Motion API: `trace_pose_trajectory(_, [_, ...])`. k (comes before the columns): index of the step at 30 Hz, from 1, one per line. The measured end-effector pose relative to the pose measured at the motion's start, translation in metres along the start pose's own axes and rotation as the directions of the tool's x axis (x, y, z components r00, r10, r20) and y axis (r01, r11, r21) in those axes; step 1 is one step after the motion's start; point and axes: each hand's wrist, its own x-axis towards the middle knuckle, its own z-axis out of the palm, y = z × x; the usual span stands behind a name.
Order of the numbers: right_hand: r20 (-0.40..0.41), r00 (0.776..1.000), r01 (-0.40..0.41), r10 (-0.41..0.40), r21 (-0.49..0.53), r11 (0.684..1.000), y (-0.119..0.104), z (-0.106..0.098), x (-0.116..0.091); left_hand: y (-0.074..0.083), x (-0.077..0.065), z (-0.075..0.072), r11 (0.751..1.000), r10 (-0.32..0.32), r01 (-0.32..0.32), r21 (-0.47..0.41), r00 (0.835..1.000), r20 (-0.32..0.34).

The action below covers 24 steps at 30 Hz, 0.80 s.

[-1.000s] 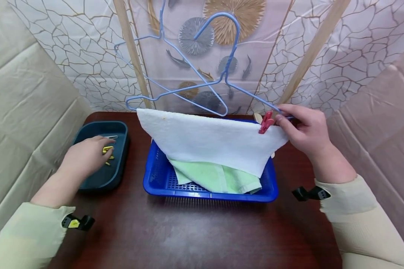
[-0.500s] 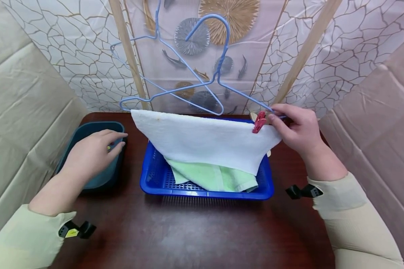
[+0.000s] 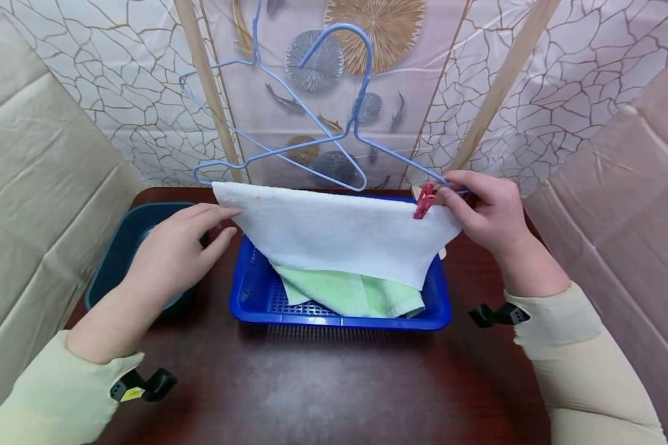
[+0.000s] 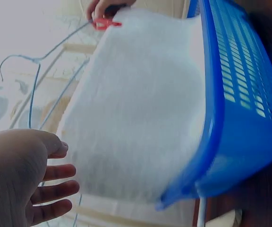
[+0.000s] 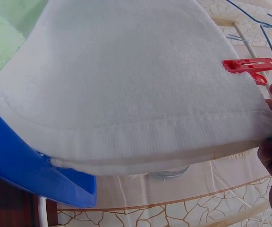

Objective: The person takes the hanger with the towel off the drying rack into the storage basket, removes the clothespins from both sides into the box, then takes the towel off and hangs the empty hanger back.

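Note:
A white towel (image 3: 334,228) hangs folded over the lower bar of a blue wire hanger (image 3: 289,150), its bottom in the blue basket (image 3: 339,321). At its right end a red clothespin (image 3: 424,202) clips the towel's top edge. My right hand (image 3: 487,213) grips the hanger's right end and the towel's corner beside the clothespin. My left hand (image 3: 180,250) is near the towel's upper left corner, its fingers loosely bent; the left wrist view shows no object between them. Whether those fingertips touch the cloth I cannot tell.
A light green towel (image 3: 356,293) lies in the basket under the white one. To the left, a dark teal tray (image 3: 108,266) is partly hidden by my left hand. Another blue hanger (image 3: 306,105) hangs behind, between two wooden poles (image 3: 211,93).
My left hand has moved right from over the teal tray to the white towel's left corner. The right hand keeps its grip on the hanger, and everything shifts slightly left in view.

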Motion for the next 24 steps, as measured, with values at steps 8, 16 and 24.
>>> trace_pose_trajectory(8, [0.006, 1.000, 0.007, -0.007, -0.016, 1.000, -0.001, -0.001, 0.000, 0.024, 0.011, 0.003, 0.995, 0.072, -0.077, -0.056, 0.994, -0.076])
trace_pose_trajectory(16, [0.009, 1.000, 0.008, -0.007, -0.041, 0.999, -0.001, -0.001, 0.001, 0.048, 0.023, 0.001, 0.982, 0.141, -0.155, -0.110, 0.982, -0.126])
trace_pose_trajectory(24, [0.006, 1.000, 0.016, -0.015, -0.024, 1.000, -0.002, 0.000, 0.002, 0.072, 0.037, 0.003, 0.955, 0.234, -0.256, -0.147, 0.960, -0.153])
